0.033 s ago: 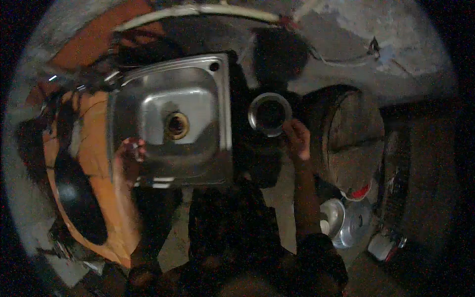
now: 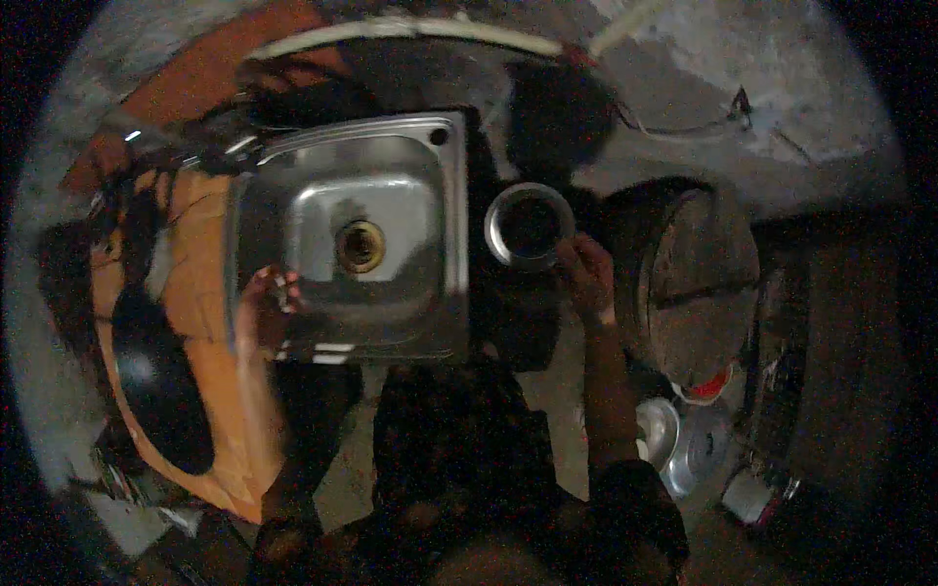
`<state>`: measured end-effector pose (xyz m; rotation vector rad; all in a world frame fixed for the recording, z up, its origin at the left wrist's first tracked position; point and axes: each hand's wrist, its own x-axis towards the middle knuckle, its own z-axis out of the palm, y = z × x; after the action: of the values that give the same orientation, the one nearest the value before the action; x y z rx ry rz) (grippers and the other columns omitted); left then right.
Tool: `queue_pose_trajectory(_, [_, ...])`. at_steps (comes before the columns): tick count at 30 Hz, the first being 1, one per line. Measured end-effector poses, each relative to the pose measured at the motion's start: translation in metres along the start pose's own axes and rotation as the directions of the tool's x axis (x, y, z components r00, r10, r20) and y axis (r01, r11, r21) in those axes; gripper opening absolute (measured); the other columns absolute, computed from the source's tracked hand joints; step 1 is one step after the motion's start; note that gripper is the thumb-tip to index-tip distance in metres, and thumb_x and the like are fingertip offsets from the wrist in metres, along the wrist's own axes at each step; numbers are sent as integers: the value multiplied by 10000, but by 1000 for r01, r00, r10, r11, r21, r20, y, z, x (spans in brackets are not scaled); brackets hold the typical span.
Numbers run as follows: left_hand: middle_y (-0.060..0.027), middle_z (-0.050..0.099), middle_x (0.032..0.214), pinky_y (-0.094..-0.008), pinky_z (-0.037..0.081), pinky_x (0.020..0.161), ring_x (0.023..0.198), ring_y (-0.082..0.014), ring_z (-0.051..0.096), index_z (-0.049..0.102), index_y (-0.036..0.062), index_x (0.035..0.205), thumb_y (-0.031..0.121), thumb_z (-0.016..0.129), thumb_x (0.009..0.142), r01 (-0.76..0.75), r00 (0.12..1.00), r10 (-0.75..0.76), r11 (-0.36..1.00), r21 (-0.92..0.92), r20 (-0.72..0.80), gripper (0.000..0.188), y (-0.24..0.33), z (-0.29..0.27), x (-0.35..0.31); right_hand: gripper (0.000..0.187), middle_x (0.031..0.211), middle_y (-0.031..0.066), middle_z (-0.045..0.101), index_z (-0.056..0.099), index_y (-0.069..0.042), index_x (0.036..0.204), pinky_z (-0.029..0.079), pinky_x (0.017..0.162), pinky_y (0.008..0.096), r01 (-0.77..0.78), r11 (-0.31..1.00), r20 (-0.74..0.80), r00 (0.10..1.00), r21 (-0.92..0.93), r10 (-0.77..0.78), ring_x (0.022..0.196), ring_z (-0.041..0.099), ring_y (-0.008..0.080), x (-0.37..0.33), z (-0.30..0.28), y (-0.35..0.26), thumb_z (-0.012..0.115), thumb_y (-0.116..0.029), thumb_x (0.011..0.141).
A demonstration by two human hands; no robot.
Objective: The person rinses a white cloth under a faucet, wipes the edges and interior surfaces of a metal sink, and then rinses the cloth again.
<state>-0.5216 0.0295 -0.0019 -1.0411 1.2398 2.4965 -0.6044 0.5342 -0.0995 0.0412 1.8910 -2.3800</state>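
Observation:
A stainless steel sink (image 2: 454, 283) with a brassy drain ring (image 2: 362, 246) fills the middle left. Over its near left corner is my left hand (image 2: 266, 293), fingers curled together; a small pale bit shows at the fingertips, too blurred to name. To the right of the sink, my right hand (image 2: 588, 272) pinches the near right rim of a round metal bowl (image 2: 500, 244). The bowl has a shiny rim and a dark inside, whose contents I cannot make out.
An orange board (image 2: 200, 293) with a dark oval opening lies left of the sink. On the right stands a barrel-like container with a round wooden lid (image 2: 703, 283). Metal dishes (image 2: 689, 454) sit below it. A pale pipe (image 2: 420, 29) runs along the back.
The view has shifted slightly, so the sink and my left hand appear farther right. The bowl appears a little nearer the sink, still in my right hand.

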Motion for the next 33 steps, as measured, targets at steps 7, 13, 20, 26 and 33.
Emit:
queue_pose_trajectory(7, [-69,568,905,-293,418,610,722,-174,552,485,101,1001,193,457,866,-169,984,171,984,-52,39,166,14,38,-69,195,644,-2,501,538,-61,733,326,465,238,8,973,431,897,-232,95,526,446,74,15,179,-121,527,-174,891])
queue_pose_trajectory(13, [-104,584,964,-312,443,674,817,-203,586,473,67,993,103,468,836,-204,979,204,965,-164,-15,161,22,9,-79,263,588,32,517,523,-49,685,379,443,266,-262,857,369,817,-444,442,486,494,116,63,279,3,528,-222,882])
queue_pose_trajectory(20, [-140,607,1007,-259,482,727,865,-192,594,518,22,1067,-1,521,827,-259,962,265,962,-85,70,241,18,-20,-62,409,786,152,597,567,-15,865,453,565,382,-212,422,70,825,-881,560,648,584,273,78,273,117,493,-417,872])
queue_pose_trajectory(26, [-18,576,901,-249,456,728,850,-140,556,555,34,1009,-12,647,765,-554,829,554,832,22,-78,265,-8,-8,-37,557,1020,124,595,577,-4,976,470,811,455,-597,693,296,632,-404,716,789,620,329,13,359,5,407,-526,884])
queue_pose_trajectory(33, [-184,599,819,-379,460,644,710,-360,573,571,5,747,187,671,746,-427,536,841,193,883,75,208,-31,15,-3,426,1055,155,592,546,-2,1076,465,841,398,-683,730,729,483,-33,486,948,580,297,0,357,-8,417,-375,915])
